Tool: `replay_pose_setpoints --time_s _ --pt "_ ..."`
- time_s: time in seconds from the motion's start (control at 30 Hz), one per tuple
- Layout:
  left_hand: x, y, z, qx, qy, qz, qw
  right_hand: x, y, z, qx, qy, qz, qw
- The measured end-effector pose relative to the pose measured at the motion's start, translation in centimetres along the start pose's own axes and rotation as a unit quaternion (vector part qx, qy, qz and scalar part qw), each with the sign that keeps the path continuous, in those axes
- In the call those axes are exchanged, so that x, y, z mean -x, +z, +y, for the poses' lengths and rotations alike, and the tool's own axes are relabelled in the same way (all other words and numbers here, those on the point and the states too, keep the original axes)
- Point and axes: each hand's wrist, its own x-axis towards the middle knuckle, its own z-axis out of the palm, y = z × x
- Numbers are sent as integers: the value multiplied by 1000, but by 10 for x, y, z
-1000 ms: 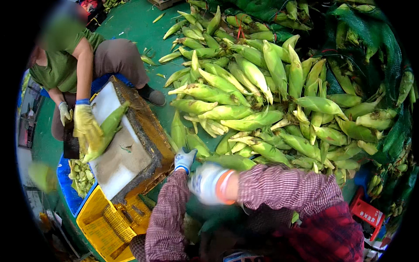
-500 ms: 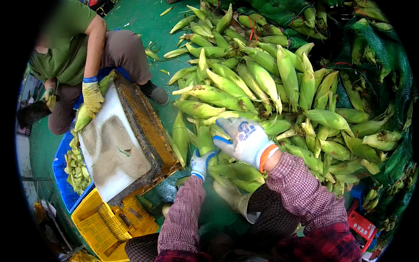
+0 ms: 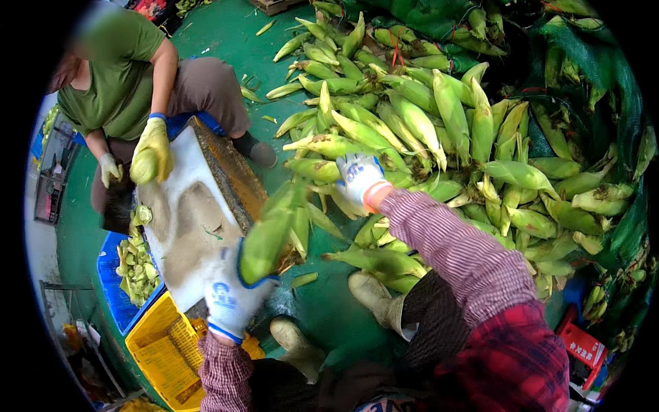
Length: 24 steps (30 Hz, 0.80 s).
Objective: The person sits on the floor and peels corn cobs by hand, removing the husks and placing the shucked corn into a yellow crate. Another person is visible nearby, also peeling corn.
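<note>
The left hand is closed around the near end of an unhusked corn ear, which points away from the palm, its long axis slanting from near left to far right. The right hand is at the right end of a corn ear in the heap; whether its fingers clasp it, I cannot tell. Nearer the left hand is the white-topped table, its right edge behind the held ear. Open green floor separates table and heap.
</note>
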Motion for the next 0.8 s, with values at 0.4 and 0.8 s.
replay_pose_setpoints --time_s 0.4,0.8 --pt "-10 -26 -89 -263 -46 214 939 -33 18 -21 -129 108 -118 979" --pt "-15 53 -86 553 -126 -18 823 144 29 -118 -367 103 206 901"
